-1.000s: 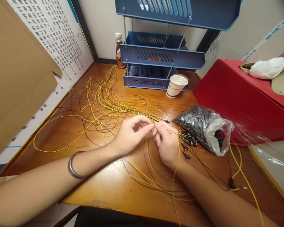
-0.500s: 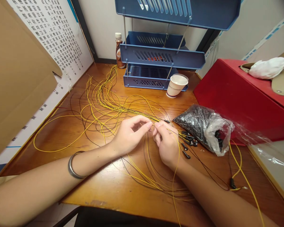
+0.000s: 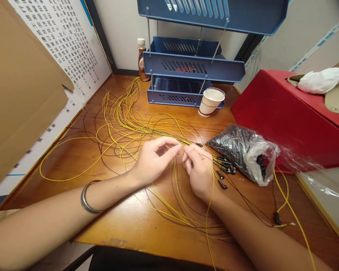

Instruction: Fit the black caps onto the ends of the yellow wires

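1. Forearms come in from the near edge of the wooden desk (image 3: 121, 222), the left one wearing a metal bangle (image 3: 86, 197) at the wrist.
2. Hands meet at mid-desk: the left hand (image 3: 152, 160) has thumb and forefinger pressed together on a thin yellow wire (image 3: 186, 145), and the right hand (image 3: 199, 171) pinches the same spot with its fingers curled in, the two sets of fingertips touching.
3. The pinched wire belongs to a loose bundle of yellow wires and black wires (image 3: 124, 128) that fans left and back across the desk, while more strands loop under the wrists toward the near edge.
4. The step in hand looks like fitting a small part onto one wire end; whether a piece sits between the fingertips is too small to tell.
5. Just right of the hands lie several wire ends with black caps (image 3: 224, 169), and beside them a clear plastic bag (image 3: 243, 152) of small black parts, its mouth open toward the near side.
6. A next move would seemingly call for steady fingertip pressure along the wire's axis, with the other strands kept out of the pinch.
7. Farther back stand a paper cup (image 3: 210, 101), a blue tiered tray rack (image 3: 192, 67), a small brown bottle (image 3: 141, 60) and, to the right, a red box (image 3: 285, 116).
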The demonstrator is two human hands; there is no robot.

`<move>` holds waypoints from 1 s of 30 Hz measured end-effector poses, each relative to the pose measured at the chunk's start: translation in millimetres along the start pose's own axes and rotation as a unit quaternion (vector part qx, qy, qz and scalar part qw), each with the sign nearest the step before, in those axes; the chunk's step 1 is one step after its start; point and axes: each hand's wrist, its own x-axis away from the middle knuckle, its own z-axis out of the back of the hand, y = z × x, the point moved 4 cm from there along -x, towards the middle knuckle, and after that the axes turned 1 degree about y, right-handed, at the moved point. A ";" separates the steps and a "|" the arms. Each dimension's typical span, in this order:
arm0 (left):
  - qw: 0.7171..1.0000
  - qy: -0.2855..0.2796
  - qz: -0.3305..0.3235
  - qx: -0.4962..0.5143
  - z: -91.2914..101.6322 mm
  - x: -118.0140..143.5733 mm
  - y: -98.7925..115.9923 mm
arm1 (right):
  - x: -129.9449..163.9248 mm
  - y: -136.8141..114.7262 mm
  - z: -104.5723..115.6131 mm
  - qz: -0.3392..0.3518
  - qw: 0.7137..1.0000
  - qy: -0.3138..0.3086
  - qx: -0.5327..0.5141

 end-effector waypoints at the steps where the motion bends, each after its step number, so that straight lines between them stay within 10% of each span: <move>1: 1.000 -0.002 0.001 0.000 -0.1 0.0 -0.2 | 0.1 -0.1 0.2 0.001 1.000 0.000 0.000; 30: 0.995 -0.050 0.018 0.080 -5.8 -1.2 3.3 | -1.3 3.0 -1.1 0.013 1.000 -0.016 0.003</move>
